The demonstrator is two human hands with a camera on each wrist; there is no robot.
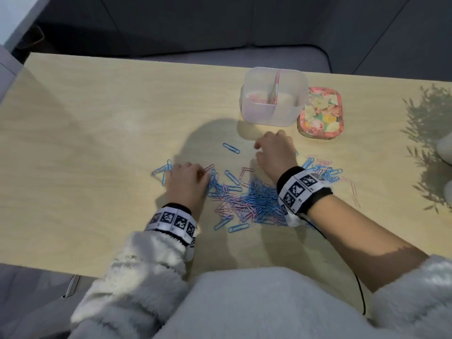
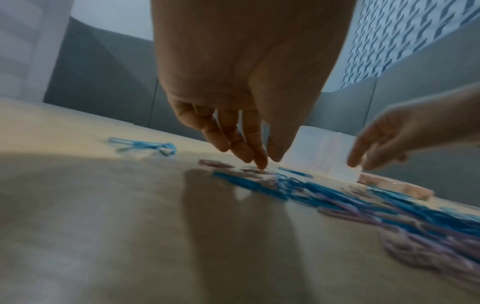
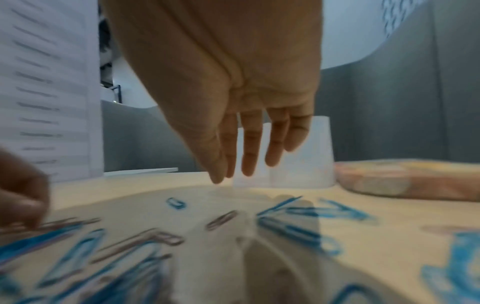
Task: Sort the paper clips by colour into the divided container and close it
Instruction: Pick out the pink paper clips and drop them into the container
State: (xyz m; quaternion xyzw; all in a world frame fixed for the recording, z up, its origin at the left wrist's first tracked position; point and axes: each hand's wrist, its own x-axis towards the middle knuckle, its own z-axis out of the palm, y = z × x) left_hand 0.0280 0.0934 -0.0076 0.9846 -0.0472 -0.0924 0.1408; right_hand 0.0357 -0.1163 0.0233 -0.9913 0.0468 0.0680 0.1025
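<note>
— Where are the paper clips (image 1: pixel 247 201)?
— Heaped on the table (image 1: pixel 97 133), container (image 1: pixel 272 96) beyond.
— The hands?
— Left hand (image 1: pixel 187 179) fingertips possibly touching a pink clip; right hand (image 1: pixel 275 152) fingers loose, empty.

The right wrist view is motion-blurred: paper clips (image 3: pixel 285 228) smear into streaks. The left hand (image 3: pixel 20 191) is cut off by that view's left edge. The container (image 1: pixel 272 99) walls are frosted; clips inside cannot be counted. The right hand (image 1: pixel 275 152) hides clips beneath it
</note>
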